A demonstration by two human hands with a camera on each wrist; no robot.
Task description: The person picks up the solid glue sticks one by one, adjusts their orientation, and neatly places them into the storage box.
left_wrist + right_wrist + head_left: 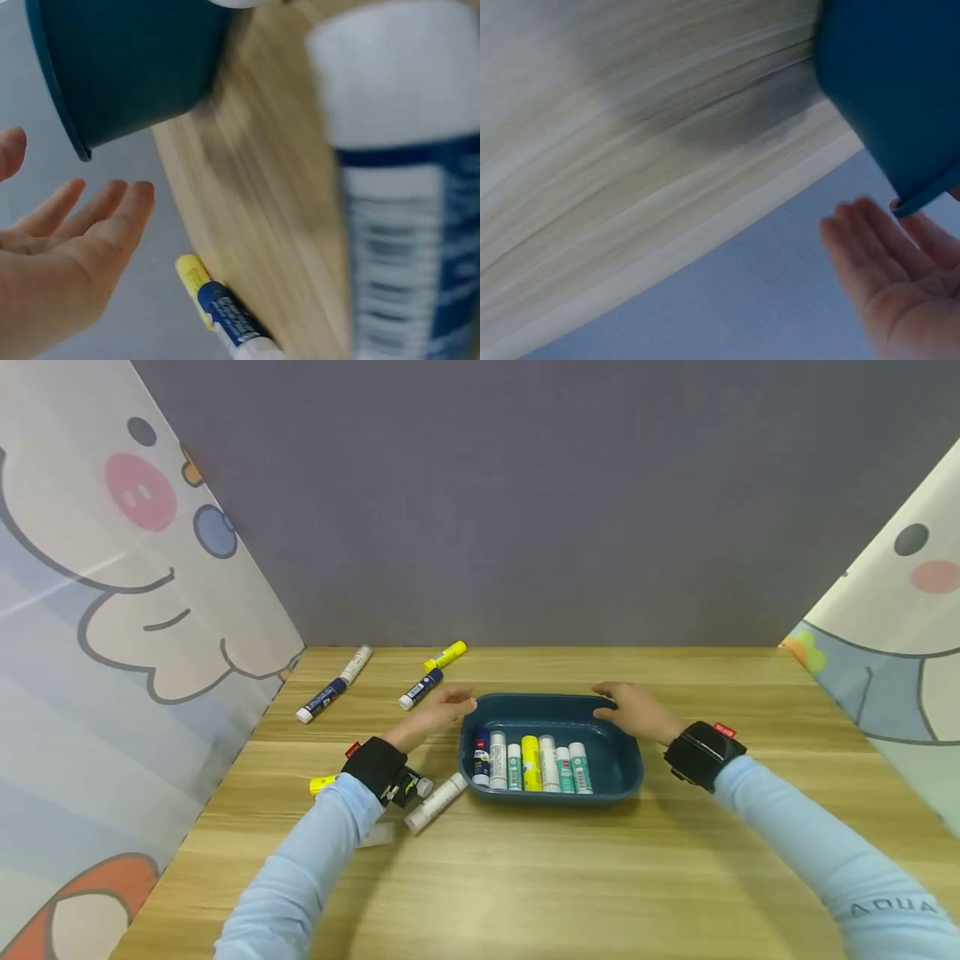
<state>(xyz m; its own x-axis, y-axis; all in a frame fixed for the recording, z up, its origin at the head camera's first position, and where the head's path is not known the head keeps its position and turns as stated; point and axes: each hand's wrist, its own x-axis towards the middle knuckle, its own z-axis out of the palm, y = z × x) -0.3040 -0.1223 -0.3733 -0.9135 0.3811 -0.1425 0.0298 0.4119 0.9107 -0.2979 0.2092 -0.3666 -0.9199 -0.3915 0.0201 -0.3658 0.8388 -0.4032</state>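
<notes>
wooden table (pixel 600 877): runs beneath everything, with sticks strewn over its left half.
blue-green tray (pixel 619 764): stands on the table between both hands; seven sticks inside, side by side along the near wall, from the left corner past the middle.
right hand (pixel 637 712): open at the tray's far right corner, fingers fairly straight, one fingertip against the rim.
left hand (pixel 437 714): open beside the far left corner, fingers slightly bent, holding nothing; whether it touches the rim, cannot tell.
bigger sticks in tray: navy stick (pixel 481 758) leftmost, then white stick (pixel 498 762); yellow stick (pixel 532 763) in the middle, second white stick (pixel 549 765) just right of it.
bigger sticks outside: loose white stick (pixel 437 803) just beside the near left corner; loose yellow stick (pixel 446 656) and blue-white stick (pixel 422 689) beyond the left hand.
smaller sticks in tray: teal-white stick (pixel 514 768) left of the yellow one, two teal sticks (pixel 581 768) at the row's right end.
</notes>
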